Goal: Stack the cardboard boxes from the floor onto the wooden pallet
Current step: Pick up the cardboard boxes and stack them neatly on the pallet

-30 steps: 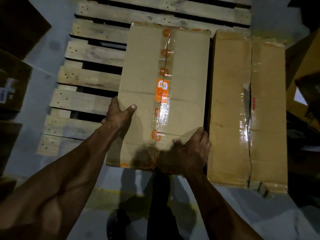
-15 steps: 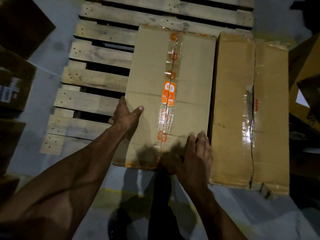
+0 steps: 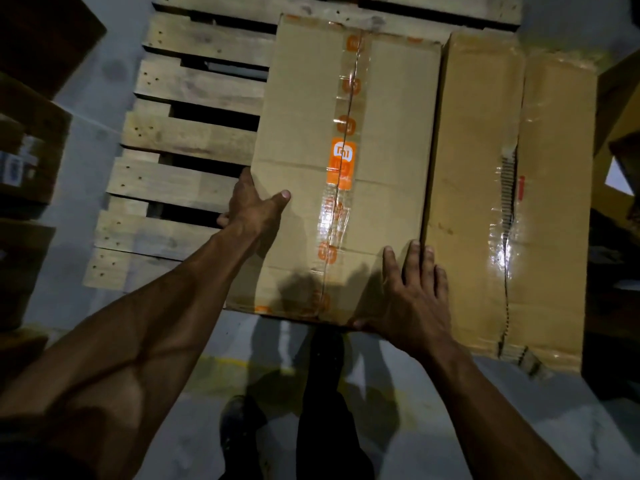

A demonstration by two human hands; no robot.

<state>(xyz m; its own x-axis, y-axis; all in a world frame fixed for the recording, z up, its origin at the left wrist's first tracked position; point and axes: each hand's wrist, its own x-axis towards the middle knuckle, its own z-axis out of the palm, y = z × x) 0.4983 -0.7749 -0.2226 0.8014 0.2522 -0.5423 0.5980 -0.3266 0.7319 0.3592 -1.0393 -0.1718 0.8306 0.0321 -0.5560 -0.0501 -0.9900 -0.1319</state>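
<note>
A wooden pallet (image 3: 194,133) of pale, nail-marked slats with dark gaps between them lies flat on a grey concrete floor (image 3: 93,98). Two cardboard boxes lie directly on the pallet, side by side and touching along their long edges: the box with orange-printed tape (image 3: 346,150) down its centre seam sits in the middle, and the box with clear glossy tape (image 3: 485,168) sits at the right side. The slats to the left of them are bare, and both boxes' near ends overhang the floor.
</note>
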